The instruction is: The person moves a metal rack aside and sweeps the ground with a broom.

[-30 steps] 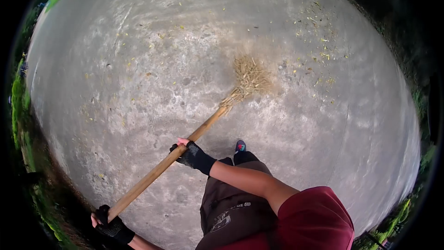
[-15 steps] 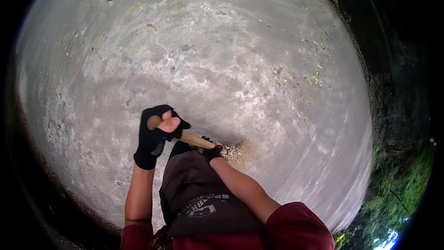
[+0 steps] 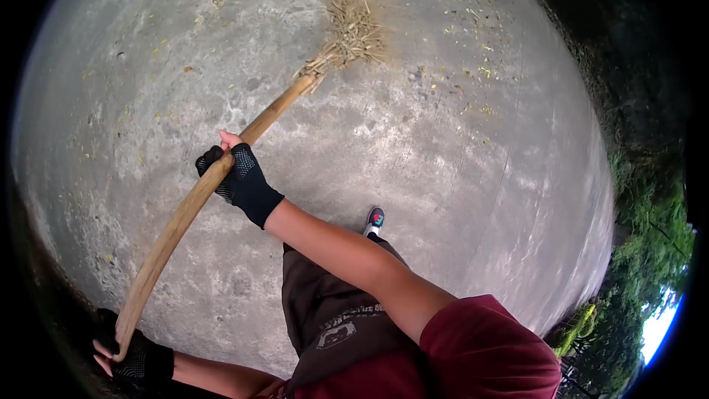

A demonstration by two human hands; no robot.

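A broom (image 3: 171,233) with a long, slightly bent wooden handle slants across the view. Its head of stiff twigs or straw (image 3: 356,33) is at the far end on the concrete, its tips blurred. My right hand (image 3: 235,174), in a black glove with bare fingertips, is closed around the middle of the handle. Down at the lower left, my left hand (image 3: 136,358) wears a matching glove and grips the handle's top end; dark surroundings partly hide its fingers.
Small yellow leaves (image 3: 484,70) are scattered over the grey concrete ground (image 3: 413,155), thickest at right of the broom head. A shoe (image 3: 376,217) shows below a dark apron (image 3: 332,310). Green plants (image 3: 650,251) line the right edge.
The broom head has swung from beside my body to far forward. My right hand has moved forward and left; my left hand has dropped back to the lower left. A shoe has come into view.
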